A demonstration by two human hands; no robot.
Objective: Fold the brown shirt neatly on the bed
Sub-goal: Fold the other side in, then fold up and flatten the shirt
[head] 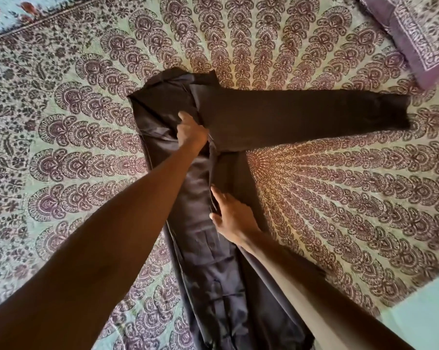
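Observation:
The brown shirt (208, 261) lies lengthwise on the patterned bed cover (339, 198), folded narrow, its collar end far from me. One long sleeve (314, 114) sticks out flat to the right. My left hand (189, 132) reaches far up the shirt and pinches the cloth near the shoulder where the sleeve starts. My right hand (231, 215) rests lower on the shirt's middle, fingers spread and pressing along a fold edge. The hem end runs out of view at the bottom.
A purple patterned pillow (415, 39) sits at the top right corner. A second floral sheet (9, 16) shows at the top left. The bed's edge and a pale floor (428, 311) appear at the lower right.

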